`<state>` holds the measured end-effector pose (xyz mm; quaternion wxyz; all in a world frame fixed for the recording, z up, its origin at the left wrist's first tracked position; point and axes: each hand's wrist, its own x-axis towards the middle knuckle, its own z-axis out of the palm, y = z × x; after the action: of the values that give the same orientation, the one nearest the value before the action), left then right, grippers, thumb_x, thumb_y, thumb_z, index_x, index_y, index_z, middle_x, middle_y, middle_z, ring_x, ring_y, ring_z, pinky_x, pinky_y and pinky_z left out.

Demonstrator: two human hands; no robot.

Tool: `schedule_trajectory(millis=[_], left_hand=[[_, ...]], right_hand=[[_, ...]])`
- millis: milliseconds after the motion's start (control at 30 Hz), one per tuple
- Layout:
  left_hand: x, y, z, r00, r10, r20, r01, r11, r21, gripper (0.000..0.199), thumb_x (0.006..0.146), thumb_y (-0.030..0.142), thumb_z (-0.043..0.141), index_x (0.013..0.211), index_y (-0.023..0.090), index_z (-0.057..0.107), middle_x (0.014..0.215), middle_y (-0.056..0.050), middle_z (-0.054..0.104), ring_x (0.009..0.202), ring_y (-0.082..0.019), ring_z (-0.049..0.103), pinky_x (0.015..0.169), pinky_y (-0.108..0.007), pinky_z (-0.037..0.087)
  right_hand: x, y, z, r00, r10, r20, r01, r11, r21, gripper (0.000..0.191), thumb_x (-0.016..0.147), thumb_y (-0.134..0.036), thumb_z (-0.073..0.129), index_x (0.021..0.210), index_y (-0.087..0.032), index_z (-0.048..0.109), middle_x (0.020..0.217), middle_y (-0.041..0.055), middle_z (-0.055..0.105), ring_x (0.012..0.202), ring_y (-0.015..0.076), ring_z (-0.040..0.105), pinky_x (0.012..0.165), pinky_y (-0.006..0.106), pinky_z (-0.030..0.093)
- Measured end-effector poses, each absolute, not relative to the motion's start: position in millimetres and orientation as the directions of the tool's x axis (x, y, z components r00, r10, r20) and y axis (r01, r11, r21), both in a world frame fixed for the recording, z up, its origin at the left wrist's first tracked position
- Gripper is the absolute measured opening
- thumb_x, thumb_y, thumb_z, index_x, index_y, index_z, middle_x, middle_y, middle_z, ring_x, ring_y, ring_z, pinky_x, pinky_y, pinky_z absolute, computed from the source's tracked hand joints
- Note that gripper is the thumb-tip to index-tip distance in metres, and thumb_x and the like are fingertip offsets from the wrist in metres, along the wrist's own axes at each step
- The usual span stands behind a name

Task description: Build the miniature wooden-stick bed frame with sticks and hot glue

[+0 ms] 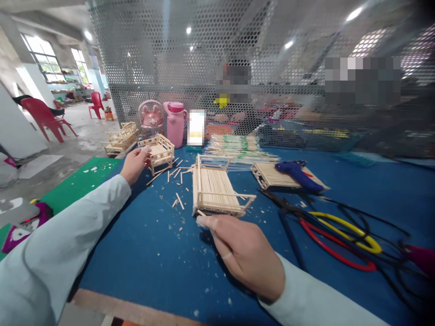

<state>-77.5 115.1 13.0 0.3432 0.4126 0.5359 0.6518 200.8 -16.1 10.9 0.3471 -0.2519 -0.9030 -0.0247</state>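
Observation:
My left hand (135, 164) reaches to the back left, its fingers closed on the near corner of a miniature chair (163, 156) built from thin wooden sticks. The chair stands on the blue tabletop (142, 253). Close to me, my right hand (246, 249) pinches a short wooden stick (201, 213), mostly hidden by the fingertips. White covers wrap those fingertips. Just beyond them sits a larger stick-built model (217, 183), like a small bed or bench, with a slatted platform and raised rails. Whether my right fingers touch it, I cannot tell.
Cut stick pieces (180, 200) lie between the two models. At right are a blue glue gun (299, 175) on a slatted panel (268, 174), and pliers (288, 208) with red and yellow handles among cables. Stick bundles (234, 146), a pink bottle (175, 124) and a perforated screen (190, 50) stand behind.

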Motion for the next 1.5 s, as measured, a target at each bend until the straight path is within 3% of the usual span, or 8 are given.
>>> schedule_trajectory(millis=[267, 467, 700, 833, 1033, 1500], left_hand=[[-86, 119, 9, -0.537, 0.843, 0.034, -0.081, -0.092, 0.992, 0.013, 0.079, 0.014, 0.056, 0.066, 0.014, 0.055, 0.051, 0.003, 0.051, 0.039, -0.006, 0.047, 0.038, -0.015, 0.038], [-89, 127, 7, -0.484, 0.866, -0.122, -0.191, 0.032, 0.981, 0.015, 0.078, 0.012, 0.058, 0.064, 0.014, 0.055, 0.045, 0.002, 0.049, 0.036, -0.006, 0.045, 0.035, -0.013, 0.035], [-89, 132, 9, -0.383, 0.886, -0.262, -0.315, 0.142, 0.938, 0.017, 0.083, 0.008, 0.053, 0.067, 0.013, 0.055, 0.041, 0.005, 0.043, 0.029, -0.001, 0.033, 0.027, -0.008, 0.022], [-87, 133, 11, -0.315, 0.891, -0.328, -0.386, 0.196, 0.902, 0.019, 0.085, 0.005, 0.048, 0.069, 0.014, 0.053, 0.041, 0.006, 0.042, 0.028, -0.001, 0.035, 0.026, -0.006, 0.024], [-85, 127, 21, -0.244, 0.905, -0.349, -0.473, 0.204, 0.857, 0.018, 0.085, 0.004, 0.047, 0.072, 0.014, 0.055, 0.041, 0.007, 0.039, 0.027, 0.000, 0.033, 0.026, -0.005, 0.028], [-95, 125, 30, -0.168, 0.918, -0.360, -0.546, 0.218, 0.809, 0.014, 0.078, 0.004, 0.054, 0.070, 0.016, 0.054, 0.040, 0.008, 0.036, 0.025, 0.000, 0.029, 0.021, -0.005, 0.023]], right_hand=[[200, -17, 7, -0.645, 0.455, 0.614, 0.463, 0.872, -0.160, 0.032, 0.088, -0.011, 0.042, 0.116, -0.014, 0.057, 0.089, 0.0058, 0.073, 0.079, 0.0155, 0.070, 0.072, 0.028, 0.057], [199, -19, 6, -0.679, 0.445, 0.584, 0.439, 0.884, -0.163, 0.033, 0.087, -0.011, 0.042, 0.116, -0.013, 0.057, 0.088, 0.0058, 0.073, 0.078, 0.0161, 0.069, 0.071, 0.028, 0.056], [199, -20, 8, -0.709, 0.424, 0.564, 0.410, 0.898, -0.161, 0.032, 0.087, -0.011, 0.042, 0.114, -0.012, 0.058, 0.088, 0.0060, 0.073, 0.077, 0.0169, 0.069, 0.069, 0.029, 0.056], [199, -20, 8, -0.723, 0.418, 0.550, 0.403, 0.902, -0.156, 0.031, 0.087, -0.011, 0.041, 0.113, -0.013, 0.059, 0.089, 0.0054, 0.074, 0.076, 0.0165, 0.069, 0.069, 0.029, 0.056], [199, -21, 10, -0.738, 0.417, 0.530, 0.392, 0.905, -0.167, 0.031, 0.087, -0.011, 0.040, 0.112, -0.014, 0.059, 0.088, 0.0053, 0.074, 0.077, 0.0164, 0.069, 0.069, 0.028, 0.055], [200, -21, 11, -0.747, 0.403, 0.529, 0.367, 0.913, -0.178, 0.033, 0.087, -0.012, 0.040, 0.115, -0.017, 0.058, 0.088, 0.0045, 0.073, 0.077, 0.0153, 0.069, 0.071, 0.027, 0.055]])
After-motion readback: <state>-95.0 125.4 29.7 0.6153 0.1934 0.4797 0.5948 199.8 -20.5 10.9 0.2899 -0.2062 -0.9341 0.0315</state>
